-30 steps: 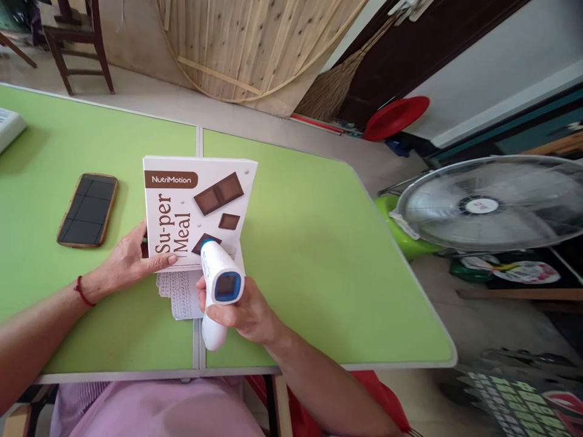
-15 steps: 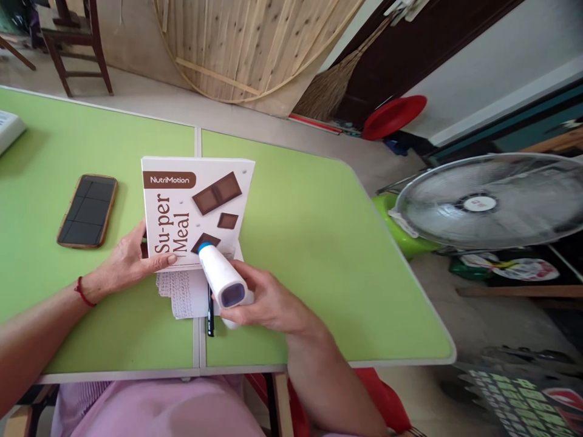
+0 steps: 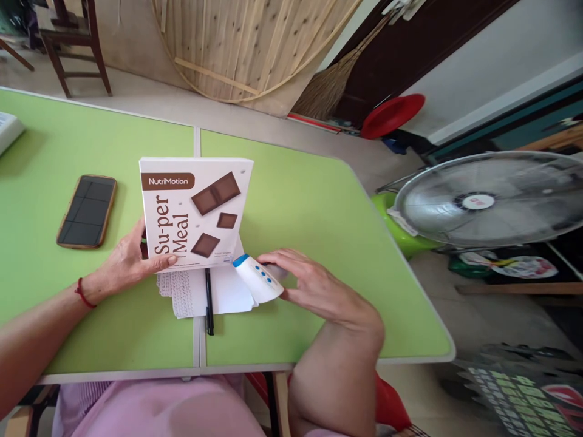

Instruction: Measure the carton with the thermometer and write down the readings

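My left hand (image 3: 132, 255) grips the lower left corner of a white box (image 3: 212, 233), its thumb on the front face. The box stands upright, tilted a little, and bears brown "NutriMotion Su-per Meal" lettering and chocolate pictures. In my right hand (image 3: 314, 282) is a white infrared thermometer (image 3: 259, 280) with a blue tip and several blue buttons. It is turned on its side near the box's lower right corner, and my fingers are around its handle. Beneath the box lie papers (image 3: 232, 294), some with handwriting, and a black pen (image 3: 209, 303) rests on them.
A phone (image 3: 86, 211) in a brown case lies on the green table (image 3: 310, 218), left of the box. At the far left edge a white object (image 3: 9, 130) is partly visible. A fan (image 3: 483, 200) stands beyond the table's right side, and a chair (image 3: 75, 45) is behind.
My right hand has moved right and turned the thermometer, so its buttoned side now shows instead of its screen end. The box's lower right pictures are uncovered. My left hand stays put.
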`<action>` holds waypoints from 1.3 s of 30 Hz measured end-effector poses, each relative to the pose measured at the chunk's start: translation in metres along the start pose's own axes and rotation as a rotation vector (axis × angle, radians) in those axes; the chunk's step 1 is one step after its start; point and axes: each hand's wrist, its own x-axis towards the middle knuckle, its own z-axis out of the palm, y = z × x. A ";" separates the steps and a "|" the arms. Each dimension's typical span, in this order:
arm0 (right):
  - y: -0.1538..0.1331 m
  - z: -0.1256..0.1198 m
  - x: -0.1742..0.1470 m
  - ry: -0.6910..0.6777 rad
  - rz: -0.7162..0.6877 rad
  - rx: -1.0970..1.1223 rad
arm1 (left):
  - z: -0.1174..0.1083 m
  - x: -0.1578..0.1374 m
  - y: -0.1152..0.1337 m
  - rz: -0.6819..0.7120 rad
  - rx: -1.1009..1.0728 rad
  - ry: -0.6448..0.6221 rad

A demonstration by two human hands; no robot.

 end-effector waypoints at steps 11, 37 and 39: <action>0.008 0.032 0.021 0.168 0.044 -0.317 | 0.001 0.001 -0.007 -0.012 0.000 0.015; -0.067 0.083 0.028 0.167 -0.171 -0.341 | -0.003 0.015 -0.029 0.208 0.084 0.292; -0.067 0.084 0.028 0.166 -0.163 -0.340 | -0.002 0.017 -0.033 0.252 0.122 0.271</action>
